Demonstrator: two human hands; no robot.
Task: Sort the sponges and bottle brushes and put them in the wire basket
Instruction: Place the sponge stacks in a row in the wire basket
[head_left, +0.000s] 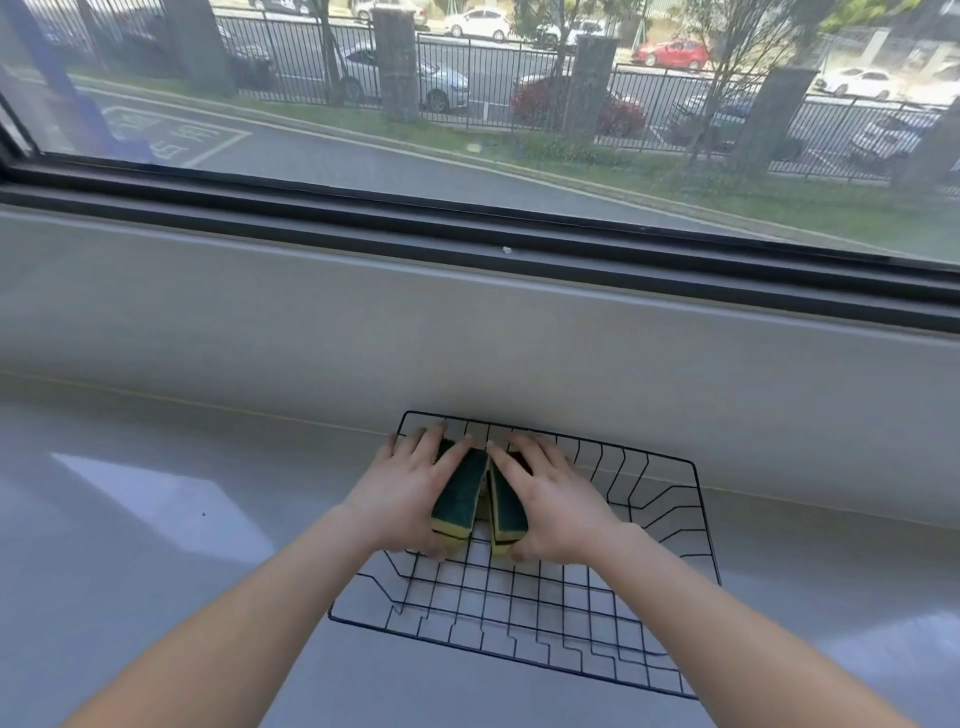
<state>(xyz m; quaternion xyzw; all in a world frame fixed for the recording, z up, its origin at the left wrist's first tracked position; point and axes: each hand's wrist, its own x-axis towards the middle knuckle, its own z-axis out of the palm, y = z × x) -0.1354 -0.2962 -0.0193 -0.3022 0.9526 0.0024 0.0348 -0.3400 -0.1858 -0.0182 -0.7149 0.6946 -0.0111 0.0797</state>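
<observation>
A black wire basket (649, 525) sits on the grey counter against the wall below the window. Inside its far left part, my left hand (402, 488) grips a green and yellow sponge (460, 499) standing on its edge. Right beside it, my right hand (556, 501) grips a second green and yellow sponge (505, 512), also on edge. The two sponges lean toward each other and touch at their far ends. No bottle brush is in view.
The grey counter (156, 519) runs left and right of the basket. A low grey wall and window sill (467, 312) rise just behind the basket. The right half of the basket holds nothing.
</observation>
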